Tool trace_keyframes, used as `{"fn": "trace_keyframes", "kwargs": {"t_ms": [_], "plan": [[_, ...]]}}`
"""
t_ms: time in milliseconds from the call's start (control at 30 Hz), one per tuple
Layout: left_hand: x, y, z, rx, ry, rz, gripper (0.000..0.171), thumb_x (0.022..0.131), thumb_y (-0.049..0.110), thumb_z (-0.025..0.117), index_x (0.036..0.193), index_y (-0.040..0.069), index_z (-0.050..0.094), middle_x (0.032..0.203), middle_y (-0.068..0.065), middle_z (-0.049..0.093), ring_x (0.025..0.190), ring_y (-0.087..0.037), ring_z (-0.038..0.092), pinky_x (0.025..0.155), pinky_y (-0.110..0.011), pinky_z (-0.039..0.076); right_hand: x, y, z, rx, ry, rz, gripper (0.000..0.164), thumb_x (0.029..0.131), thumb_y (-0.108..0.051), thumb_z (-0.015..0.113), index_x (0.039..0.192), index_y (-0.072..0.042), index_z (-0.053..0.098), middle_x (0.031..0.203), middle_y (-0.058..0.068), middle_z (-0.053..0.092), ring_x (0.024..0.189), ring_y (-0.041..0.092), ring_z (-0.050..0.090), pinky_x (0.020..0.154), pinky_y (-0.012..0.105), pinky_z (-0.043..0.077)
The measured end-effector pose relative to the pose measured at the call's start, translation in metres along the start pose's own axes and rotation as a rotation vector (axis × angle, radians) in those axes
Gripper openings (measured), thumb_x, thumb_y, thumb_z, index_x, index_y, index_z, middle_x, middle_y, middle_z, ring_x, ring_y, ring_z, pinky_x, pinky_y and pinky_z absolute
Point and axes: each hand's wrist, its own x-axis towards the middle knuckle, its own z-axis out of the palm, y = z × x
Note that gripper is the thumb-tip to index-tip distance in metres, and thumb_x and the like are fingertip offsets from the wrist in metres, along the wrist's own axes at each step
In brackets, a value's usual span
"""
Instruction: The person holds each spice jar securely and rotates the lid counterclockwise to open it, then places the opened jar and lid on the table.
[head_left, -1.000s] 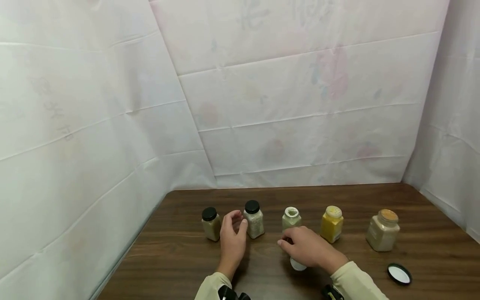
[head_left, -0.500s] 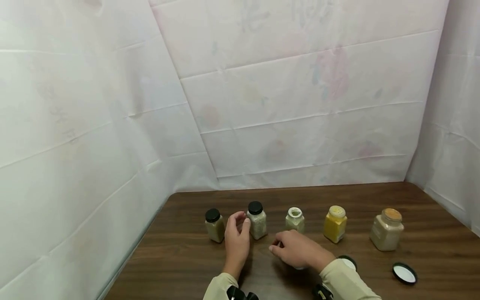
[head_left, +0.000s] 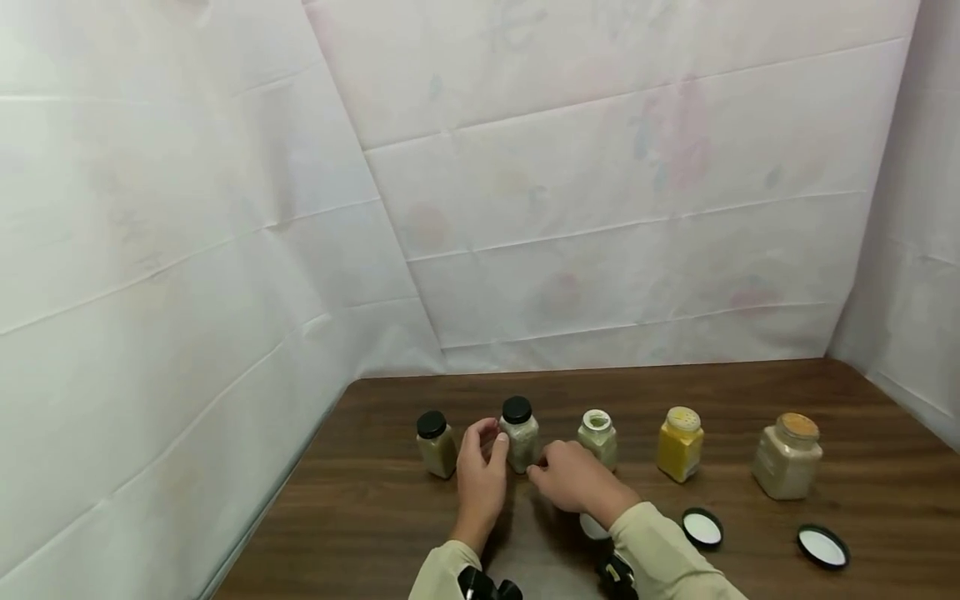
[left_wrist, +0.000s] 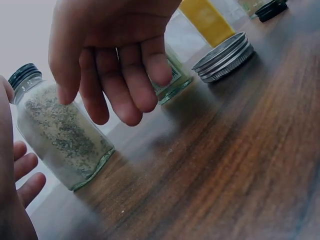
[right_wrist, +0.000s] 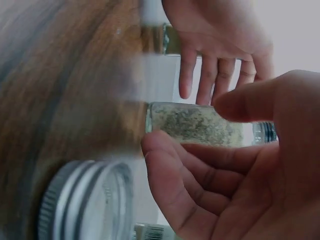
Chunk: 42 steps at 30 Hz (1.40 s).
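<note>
A square glass jar of greenish flakes (head_left: 521, 443) stands upright with its black lid on. My left hand (head_left: 480, 483) is at the jar's left side, fingers loosely curved; whether it touches the glass I cannot tell. From the right, my right hand (head_left: 576, 479) comes close to the same jar, with nothing held in its loosely bent fingers. In the right wrist view the flake jar (right_wrist: 200, 122) appears between both hands. Behind the right hand stands an uncapped jar of pale green contents (head_left: 600, 442). Its neighbour lid (head_left: 595, 527) lies partly hidden by the right forearm.
A smaller black-lidded jar (head_left: 435, 446) stands left of the left hand. Rightward are a lidless yellow jar (head_left: 681, 446) and a wider jar with an orange-tan top (head_left: 787, 458). Two lids (head_left: 702, 528) lie inside-up in front of them. White sheeting (head_left: 600, 208) encloses the table.
My right hand has moved left, from beside the pale green jar and its lid toward the flake jar. The left hand stays beside that jar. The view has shifted slightly.
</note>
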Motion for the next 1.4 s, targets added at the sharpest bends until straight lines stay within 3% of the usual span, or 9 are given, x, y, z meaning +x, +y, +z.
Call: {"fn": "trace_keyframes", "kwargs": {"t_ms": [200,300,467,633,933,1200,1400], "plan": [[0.0,-0.002,-0.004,0.016,0.007,-0.004,0.029,0.099,0.024,0.057,0.125,0.012,0.057,0.123,-0.005,0.062,0.117,-0.018,0.059,0.098,-0.038,0.049,0.007,0.002,0.004,-0.024,0.033,0.07,0.036,0.095,-0.032,0.058,0.111,-0.001,0.064,0.092,0.008,0.065,0.078,0.019,0.061,0.069,0.041,0.049],[0.001,-0.002,-0.004,0.028,0.009,0.0,0.027,0.099,0.025,0.056,0.124,0.015,0.058,0.124,-0.006,0.062,0.117,-0.018,0.059,0.097,-0.038,0.049,0.009,0.004,0.005,-0.017,0.069,0.061,0.045,0.095,-0.034,0.059,0.12,0.004,0.061,0.107,0.016,0.068,0.093,0.028,0.066,0.079,0.046,0.052],[0.005,-0.004,-0.005,0.021,0.007,-0.001,0.024,0.1,0.027,0.055,0.123,0.019,0.058,0.124,-0.004,0.063,0.117,-0.016,0.058,0.099,-0.038,0.048,0.015,0.008,0.005,-0.004,0.1,0.046,0.057,0.095,-0.037,0.058,0.131,0.007,0.053,0.125,0.024,0.062,0.112,0.037,0.062,0.092,0.052,0.049],[0.004,-0.004,-0.005,-0.002,-0.002,-0.014,0.025,0.101,0.029,0.054,0.123,0.018,0.058,0.124,-0.004,0.063,0.116,-0.016,0.059,0.098,-0.036,0.047,0.017,0.01,0.005,0.019,0.084,0.063,0.062,0.096,-0.041,0.057,0.137,0.004,0.049,0.129,0.023,0.06,0.115,0.036,0.061,0.092,0.052,0.049],[0.005,-0.005,-0.01,-0.008,-0.046,-0.043,0.029,0.102,0.036,0.049,0.125,0.021,0.057,0.123,0.0,0.064,0.115,-0.015,0.059,0.093,-0.027,0.049,0.02,0.013,0.007,0.077,0.109,-0.001,0.059,0.099,-0.043,0.052,0.139,-0.001,0.047,0.128,0.017,0.062,0.113,0.032,0.062,0.088,0.05,0.051],[0.009,-0.005,-0.006,-0.016,-0.074,-0.037,0.036,0.103,0.038,0.046,0.129,0.016,0.057,0.126,-0.002,0.063,0.115,-0.019,0.061,0.091,-0.029,0.05,0.022,0.016,0.007,0.098,0.086,0.012,0.058,0.1,-0.043,0.051,0.14,-0.001,0.045,0.133,0.019,0.058,0.117,0.033,0.06,0.091,0.052,0.05],[0.018,-0.003,-0.005,-0.029,-0.096,-0.018,0.04,0.103,0.04,0.043,0.131,0.015,0.057,0.129,-0.007,0.062,0.112,-0.025,0.063,0.091,-0.035,0.052,0.025,0.012,0.002,0.101,0.021,0.025,0.063,0.1,-0.043,0.049,0.144,0.001,0.038,0.138,0.023,0.053,0.12,0.035,0.058,0.093,0.054,0.048]]}}
